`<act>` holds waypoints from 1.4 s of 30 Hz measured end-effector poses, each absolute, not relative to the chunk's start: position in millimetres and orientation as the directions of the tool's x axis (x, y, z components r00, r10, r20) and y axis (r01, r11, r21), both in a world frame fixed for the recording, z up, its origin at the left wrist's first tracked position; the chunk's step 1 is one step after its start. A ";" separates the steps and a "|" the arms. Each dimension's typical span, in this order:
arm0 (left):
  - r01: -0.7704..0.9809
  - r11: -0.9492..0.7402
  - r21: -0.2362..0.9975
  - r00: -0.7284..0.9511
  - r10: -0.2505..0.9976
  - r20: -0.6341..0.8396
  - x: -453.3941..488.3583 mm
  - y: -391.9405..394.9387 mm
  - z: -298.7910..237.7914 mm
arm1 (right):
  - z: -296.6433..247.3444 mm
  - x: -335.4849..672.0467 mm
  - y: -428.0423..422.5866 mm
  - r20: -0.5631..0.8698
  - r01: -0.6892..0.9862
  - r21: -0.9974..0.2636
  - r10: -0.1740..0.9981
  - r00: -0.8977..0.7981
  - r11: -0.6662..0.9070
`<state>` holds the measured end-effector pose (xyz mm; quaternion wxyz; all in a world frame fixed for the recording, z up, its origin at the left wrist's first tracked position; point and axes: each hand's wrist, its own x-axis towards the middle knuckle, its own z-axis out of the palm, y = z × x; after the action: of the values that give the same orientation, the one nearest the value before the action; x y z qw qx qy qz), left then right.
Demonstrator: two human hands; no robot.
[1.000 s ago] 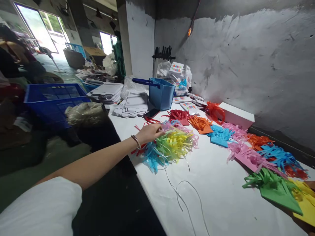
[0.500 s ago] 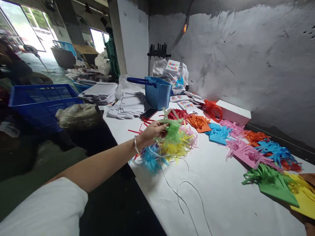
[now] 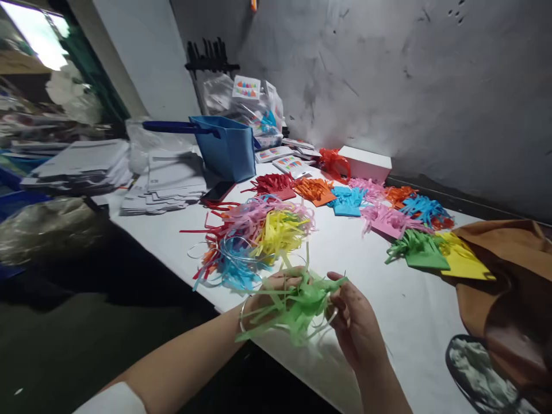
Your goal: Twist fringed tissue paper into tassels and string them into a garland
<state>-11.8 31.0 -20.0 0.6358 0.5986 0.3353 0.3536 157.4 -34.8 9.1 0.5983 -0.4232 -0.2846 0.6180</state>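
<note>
Both hands are held over the near edge of the white table around a light green tissue-paper tassel [image 3: 308, 302]. My left hand [image 3: 265, 296], with a bangle at the wrist, grips the tassel from the left, and green strips hang over its fingers. From the other side my right hand [image 3: 356, 313] pinches the tassel's right end, its fingers partly covered by the paper. A pale thin cord [image 3: 326, 324] runs beside the right fingers. Just beyond lies a loose pile of tassels in pink, red and blue, with a yellow tassel [image 3: 282, 233] on top.
Finished-looking tassel bundles, such as a green one [image 3: 426, 259] and a yellow one [image 3: 468, 261], line the table's right side. At the back are a blue bag [image 3: 228, 149], paper stacks [image 3: 172, 178], a phone [image 3: 218, 192] and a white box [image 3: 366, 164]. Brown material [image 3: 495, 299] lies at right.
My left hand has brought the green tassel back from above the pile toward me. My right hand has come into view and taken hold of it. The view has swung right.
</note>
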 end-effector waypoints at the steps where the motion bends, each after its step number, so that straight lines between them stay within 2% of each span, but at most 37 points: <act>1: -0.044 0.047 0.998 0.518 0.855 -0.017 -9.6 33.1 -22.1 | 8.4 159.2 -33.0 -0.150 -0.472 -0.879 0.978 0.143 -0.065; 3: -0.023 0.040 0.999 0.472 0.881 -0.024 -10.8 42.9 -23.6 | 5.7 169.7 -33.4 -0.074 -0.365 -0.929 0.940 0.334 0.056; 5: 0.010 0.006 1.000 0.379 0.926 -0.009 -17.4 55.4 -20.3 | 2.5 185.5 -38.2 -0.006 -0.252 -0.956 0.852 0.523 0.148; 8: 0.094 -0.107 0.990 0.173 0.981 0.089 -25.5 59.2 -6.6 | -0.2 202.2 -50.9 0.086 -0.040 -0.987 0.724 0.685 0.156; 10: 0.208 -0.285 0.936 0.169 0.953 0.252 -21.3 44.0 5.3 | 0.5 201.1 -60.9 0.164 0.127 -0.986 0.756 0.633 0.108; 12: 0.244 -0.484 0.840 0.378 0.846 0.377 -8.1 19.3 15.2 | 3.1 192.4 -70.5 0.198 0.205 -0.973 0.856 0.477 0.111; 14: 0.166 -0.542 0.824 0.566 0.736 0.370 9.5 -4.3 20.2 | 6.1 183.8 -79.6 0.200 0.189 -0.972 0.912 0.359 0.138; 16: 0.080 -0.418 0.905 0.595 0.748 0.293 24.9 -18.9 20.0 | 8.1 181.2 -88.8 0.165 0.141 -0.982 0.921 0.352 0.122; 18: -0.061 -0.121 0.991 0.560 0.817 0.135 34.3 -24.0 16.3 | 8.2 185.6 -98.3 0.125 0.139 -0.987 0.910 0.395 0.075; 19: -0.150 0.061 0.987 0.559 0.829 0.034 36.9 -24.6 13.9 | 7.7 189.1 -103.1 0.123 0.169 -0.984 0.907 0.403 0.059; 21: -0.285 0.370 0.884 0.602 0.787 -0.135 39.4 -25.1 9.1 | 6.5 195.4 -111.9 0.187 0.287 -0.954 0.915 0.357 0.083; 22: -0.316 0.470 0.824 0.626 0.756 -0.192 40.2 -26.0 6.9 | 6.2 197.2 -115.6 0.247 0.362 -0.924 0.916 0.316 0.125; 24: -0.327 0.572 0.752 0.650 0.714 -0.261 41.7 -29.3 3.1 | 6.7 197.7 -120.6 0.380 0.504 -0.835 0.894 0.238 0.221; 26: -0.323 0.596 0.735 0.654 0.702 -0.282 43.3 -33.3 0.0 | 8.8 195.7 -122.7 0.476 0.609 -0.742 0.860 0.184 0.280; 29: -0.296 0.482 0.825 0.631 0.747 -0.210 44.4 -37.0 -3.0 | 13.2 194.1 -123.5 0.536 0.686 -0.660 0.832 0.144 0.307; 32: -0.178 0.174 0.968 0.557 0.829 -0.047 43.3 -38.0 -2.9 | 15.8 196.1 -125.4 0.554 0.711 -0.631 0.822 0.132 0.311; 34: -0.070 -0.031 0.997 0.504 0.862 0.062 42.5 -38.8 -0.8 | 16.3 197.1 -126.7 0.553 0.711 -0.624 0.826 0.111 0.322; 36: 0.002 -0.162 0.987 0.478 0.867 0.141 42.5 -40.1 2.1 | 16.1 196.4 -126.9 0.548 0.704 -0.627 0.831 0.095 0.334; 42: 0.002 -0.248 0.969 0.466 0.857 0.219 45.1 -41.5 4.6 | 10.6 192.5 -127.5 0.504 0.702 -0.656 0.853 0.133 0.278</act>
<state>45.1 -41.5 4.6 0.5247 0.6766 0.3173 0.4076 192.5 -127.5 10.6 0.4608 -0.5952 -0.6531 0.0824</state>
